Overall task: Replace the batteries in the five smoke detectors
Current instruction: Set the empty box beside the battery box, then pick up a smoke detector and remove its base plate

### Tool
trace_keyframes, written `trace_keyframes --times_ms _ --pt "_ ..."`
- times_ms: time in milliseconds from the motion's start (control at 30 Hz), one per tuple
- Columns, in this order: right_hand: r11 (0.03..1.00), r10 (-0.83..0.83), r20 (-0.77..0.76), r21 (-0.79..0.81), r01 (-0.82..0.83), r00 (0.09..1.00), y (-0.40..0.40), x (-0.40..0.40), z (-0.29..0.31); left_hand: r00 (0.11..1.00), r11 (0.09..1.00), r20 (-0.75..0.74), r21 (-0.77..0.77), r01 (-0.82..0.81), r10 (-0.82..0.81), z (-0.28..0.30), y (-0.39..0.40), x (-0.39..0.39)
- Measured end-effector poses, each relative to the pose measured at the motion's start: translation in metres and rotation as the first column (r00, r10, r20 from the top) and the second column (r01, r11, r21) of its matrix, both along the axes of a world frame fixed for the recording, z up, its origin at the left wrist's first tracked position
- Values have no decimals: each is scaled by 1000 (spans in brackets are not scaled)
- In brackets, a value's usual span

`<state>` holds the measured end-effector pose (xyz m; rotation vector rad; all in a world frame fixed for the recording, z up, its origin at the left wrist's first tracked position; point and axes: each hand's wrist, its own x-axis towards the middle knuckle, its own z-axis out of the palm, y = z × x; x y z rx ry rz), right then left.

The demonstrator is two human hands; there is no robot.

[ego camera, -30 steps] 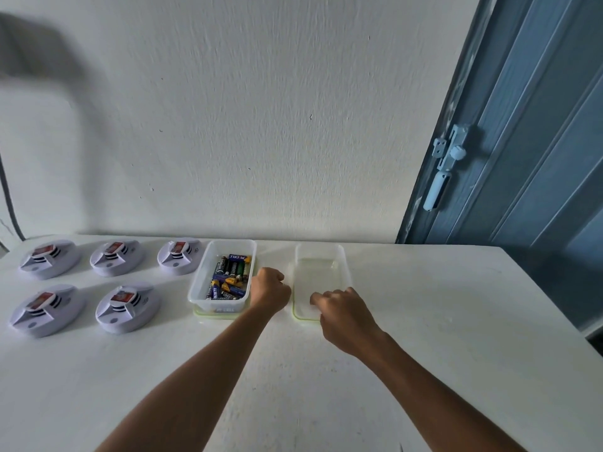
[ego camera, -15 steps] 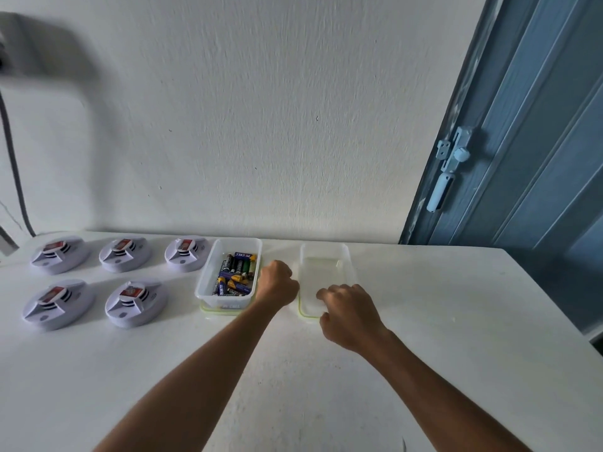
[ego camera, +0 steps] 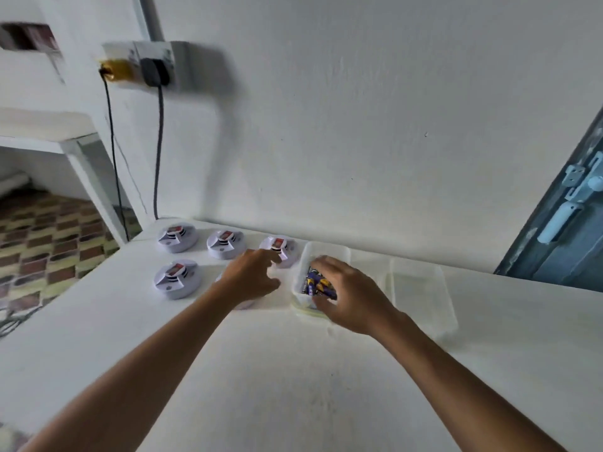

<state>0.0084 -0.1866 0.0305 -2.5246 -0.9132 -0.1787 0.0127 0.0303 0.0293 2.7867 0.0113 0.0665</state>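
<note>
Five white round smoke detectors lie at the table's far left. Three form a back row (ego camera: 177, 238) (ego camera: 226, 244) (ego camera: 280, 251) and one sits in front (ego camera: 176, 278). The fifth smoke detector (ego camera: 244, 305) is mostly hidden under my left hand (ego camera: 251, 275), which hovers over it with fingers spread and relaxed. A clear battery tub (ego camera: 326, 252) holds several batteries (ego camera: 315, 283). My right hand (ego camera: 352, 295) arches over this tub, thumb by its near rim and fingers over the batteries. The hand is blurred and I see no battery held.
An empty clear tub (ego camera: 421, 288) stands right of the battery tub. The white table (ego camera: 293, 370) ends at the left above a tiled floor (ego camera: 39, 243). Two cables (ego camera: 158, 158) hang from a wall socket. A blue door (ego camera: 571, 223) is at the right.
The view has swung left. My left hand opened from a fist and moved left over a front detector. My right hand moved from the empty tub to over the battery tub.
</note>
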Motion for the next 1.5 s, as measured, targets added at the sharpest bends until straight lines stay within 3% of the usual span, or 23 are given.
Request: trace_keyframes --times_ms 67,200,333,467,533,567,633,700,767,800,967,1167,1300,1400,1500 --pt "998 60 -5 -5 -60 998 33 -1 -4 994 993 -100 104 61 -50 -12 38 -3" --pt "998 64 -12 0 -64 998 84 -3 -11 948 964 -270 156 214 -167 -39 81 2" --pt "999 31 -58 46 -28 998 126 -4 -24 933 927 -193 165 337 -305 -61 107 17" --pt "983 -22 -123 180 44 992 144 -4 -40 939 942 -136 64 328 -317 -76 111 25" --pt "942 -82 -155 310 128 984 151 -3 -47 961 941 -55 -222 254 -272 -62 107 17" --pt "910 -120 -178 375 180 977 153 -2 -51 971 887 -42 -418 196 -235 -51 103 12" --pt "835 -159 -254 481 267 954 160 2 -55 974 664 -95 -745 66 -204 -30 94 -1" --pt "755 -121 -371 568 328 921 168 4 -53 968 407 -142 -912 -47 -207 -21 90 -10" --pt "711 -116 -420 597 370 900 174 7 -51 962 206 -179 -969 -136 -207 -22 89 -15" --pt "711 -138 -427 585 390 894 175 8 -50 961 148 -195 -975 -168 -196 -24 90 -16" --pt "701 -99 -526 565 434 845 170 16 -39 968 -9 -186 -982 -190 -171 -24 88 -23" --pt "851 -56 -462 442 285 885 165 25 -26 955 32 -247 -969 -246 -162 -27 90 -28" --pt "877 -42 -454 410 250 890 168 25 -23 946 10 -284 -958 -286 -155 -32 93 -29" --pt "832 12 -552 468 298 834 174 21 -28 945 4 -305 -952 -307 -119 -34 95 -30" --pt "667 90 -676 586 460 731 183 17 -36 944 -38 -329 -943 -330 -35 -36 102 -31"
